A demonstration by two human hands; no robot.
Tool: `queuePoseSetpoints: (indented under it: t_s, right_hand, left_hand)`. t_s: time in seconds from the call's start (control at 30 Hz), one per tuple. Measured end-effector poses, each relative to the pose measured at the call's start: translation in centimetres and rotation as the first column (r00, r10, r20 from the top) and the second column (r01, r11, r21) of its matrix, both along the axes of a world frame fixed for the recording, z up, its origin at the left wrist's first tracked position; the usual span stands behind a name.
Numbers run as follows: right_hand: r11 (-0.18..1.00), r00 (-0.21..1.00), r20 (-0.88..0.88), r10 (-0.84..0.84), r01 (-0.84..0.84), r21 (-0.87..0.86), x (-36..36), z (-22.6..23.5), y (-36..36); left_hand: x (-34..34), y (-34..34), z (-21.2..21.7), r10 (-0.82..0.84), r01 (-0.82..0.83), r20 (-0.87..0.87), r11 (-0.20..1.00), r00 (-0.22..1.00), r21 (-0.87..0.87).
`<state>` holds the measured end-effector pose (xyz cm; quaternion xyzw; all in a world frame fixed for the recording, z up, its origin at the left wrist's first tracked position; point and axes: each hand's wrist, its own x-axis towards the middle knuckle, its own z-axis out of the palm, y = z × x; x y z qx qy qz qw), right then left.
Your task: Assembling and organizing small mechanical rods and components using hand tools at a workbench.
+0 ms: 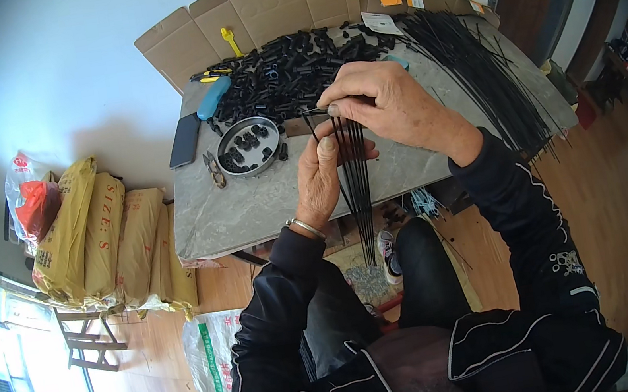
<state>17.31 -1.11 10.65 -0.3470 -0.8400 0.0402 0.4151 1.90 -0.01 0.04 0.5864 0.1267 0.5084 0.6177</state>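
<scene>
Head view: left hand (320, 172) closed round rods (361, 205) at table (254, 224) edge; right hand (393, 101) pinched at tops, contents unclear. Probably working rod ends; next needs steady left grip.

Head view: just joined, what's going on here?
A person sits at a grey table with both hands on the work. The left hand holds a bundle of thin black rods, hanging downward over the table's near edge. The right hand has its fingertips at the bundle's upper end; what they pinch is too small to tell. More rods lie at the right, with a heap of small black parts behind the hands.
</scene>
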Motion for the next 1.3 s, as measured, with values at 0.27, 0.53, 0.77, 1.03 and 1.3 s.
queuePoseSetpoints:
  t_s: [0.27,0.53,0.77,1.03,1.3]
  right_hand:
    - [1.000,1.000,-0.005,0.001,-0.001,0.001,-0.1,0.0,-0.3]
    - [1.000,1.000,0.005,-0.013,0.013,-0.008,0.1,0.2,-0.4]
    - [1.000,1.000,0.016,-0.015,0.015,0.010,0.2,0.1,-0.2]
    - [0.996,0.997,-0.059,0.046,-0.051,-0.077,-0.6,0.0,-0.2]
    - [0.999,0.999,-0.035,-0.022,0.021,-0.033,-0.1,0.1,-0.1]
  left_hand:
    - [0.0,-0.1,-0.1,0.004,-0.004,0.007,1.000,1.000,0.007]
    - [0.2,0.0,-0.1,0.001,-0.001,0.001,1.000,1.000,0.006]
    - [0.3,0.1,-0.1,-0.014,0.014,-0.016,1.000,1.000,0.006]
    - [-0.1,0.3,-0.8,-0.051,0.070,-0.212,0.994,0.976,0.080]
    - [-0.2,1.0,-3.6,0.516,0.140,-0.490,0.575,0.703,0.806]
